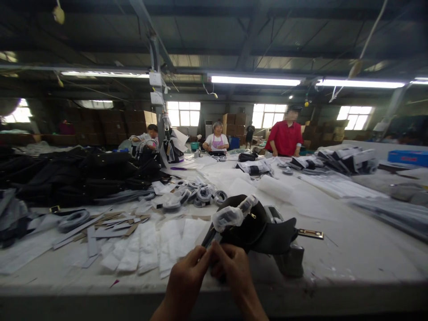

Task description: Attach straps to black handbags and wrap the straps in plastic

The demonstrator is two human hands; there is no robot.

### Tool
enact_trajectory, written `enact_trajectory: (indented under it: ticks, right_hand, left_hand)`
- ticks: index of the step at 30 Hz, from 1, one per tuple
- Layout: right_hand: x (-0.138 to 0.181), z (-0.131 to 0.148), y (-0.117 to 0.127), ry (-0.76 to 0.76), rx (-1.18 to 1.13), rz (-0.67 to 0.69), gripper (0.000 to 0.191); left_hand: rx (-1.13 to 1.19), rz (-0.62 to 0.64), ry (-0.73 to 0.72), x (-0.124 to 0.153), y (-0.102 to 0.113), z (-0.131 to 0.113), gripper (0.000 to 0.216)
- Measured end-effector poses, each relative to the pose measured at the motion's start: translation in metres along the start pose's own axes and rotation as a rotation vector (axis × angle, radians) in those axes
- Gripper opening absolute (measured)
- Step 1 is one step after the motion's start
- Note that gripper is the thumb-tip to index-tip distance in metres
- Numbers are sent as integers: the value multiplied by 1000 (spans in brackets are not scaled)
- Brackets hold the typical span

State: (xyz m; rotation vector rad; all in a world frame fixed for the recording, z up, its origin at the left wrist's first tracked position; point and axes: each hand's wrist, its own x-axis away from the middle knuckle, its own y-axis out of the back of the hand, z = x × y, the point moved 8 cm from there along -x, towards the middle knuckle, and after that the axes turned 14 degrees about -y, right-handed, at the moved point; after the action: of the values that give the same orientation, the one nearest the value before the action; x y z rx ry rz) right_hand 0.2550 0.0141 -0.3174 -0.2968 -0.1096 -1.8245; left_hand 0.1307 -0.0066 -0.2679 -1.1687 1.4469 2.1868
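Observation:
A black bag [274,236] with a gold zipper pull [253,216] lies on the table right in front of me, its flap spread to the right. At the flap's end is a gold-edged metal clasp [310,233]. White wrapping [229,218] covers a part on top of the bag. At the bag's near left edge, my left hand [189,272] pinches with thumb and fingers together. My right hand [234,265] pinches right beside it, the fingertips of both nearly touching. The exact bit of the bag between the fingertips is hard to make out.
White tissue strips [147,247] and card strips [113,225] lie to the left. Behind them are coiled grey straps [203,194] and a large pile of black bags [76,174]. Wrapped bags [347,158] and a blue box [408,157] stand far right. Several people work across the table.

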Motion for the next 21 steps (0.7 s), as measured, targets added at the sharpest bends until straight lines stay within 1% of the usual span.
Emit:
enact_trajectory:
  ticks: [2, 6, 8, 10, 11, 12, 14, 15, 16, 18, 19, 21]
  right_hand:
    - [0, 0, 0, -5, 48, -25, 59]
    - [-5, -5, 2, -36, 13, -15, 57]
    - [-8, -8, 3, -51, 5, -7, 56]
    - [-10, -11, 5, -60, 8, 6, 54]
    - [-11, -11, 6, -59, 11, 12, 54]
    - [-11, -11, 6, -55, 15, 17, 53]
    - [-11, -9, 7, -45, 27, 26, 53]
    - [-10, -8, 7, -40, 37, 29, 54]
    - [-10, -7, 6, -34, 47, 32, 54]
    - [-8, -3, 4, -18, 68, 32, 55]
    - [-7, -1, 3, -8, 77, 26, 56]
    - [-3, 2, 4, 13, 97, 0, 56]
  left_hand:
    - [1, -18, -32, 8, -2, -5, 35]
    - [76, -94, -129, 36, -2, -22, 35]
    - [183, -92, -138, 48, 1, -29, 37]
    - [306, -95, -88, 51, 11, -29, 38]
    - [350, -110, -20, 49, 18, -24, 36]
    - [373, -125, 86, 46, 25, -16, 33]
    - [380, -117, 381, 39, 32, 8, 22]
    - [407, -72, 521, 35, 29, 18, 20]
    - [472, -11, 624, 30, 22, 24, 21]
    - [708, 88, 740, 19, -1, 26, 26]
    - [834, 110, 778, 15, -13, 23, 29]
    - [1021, 100, 867, 13, -34, 19, 35]
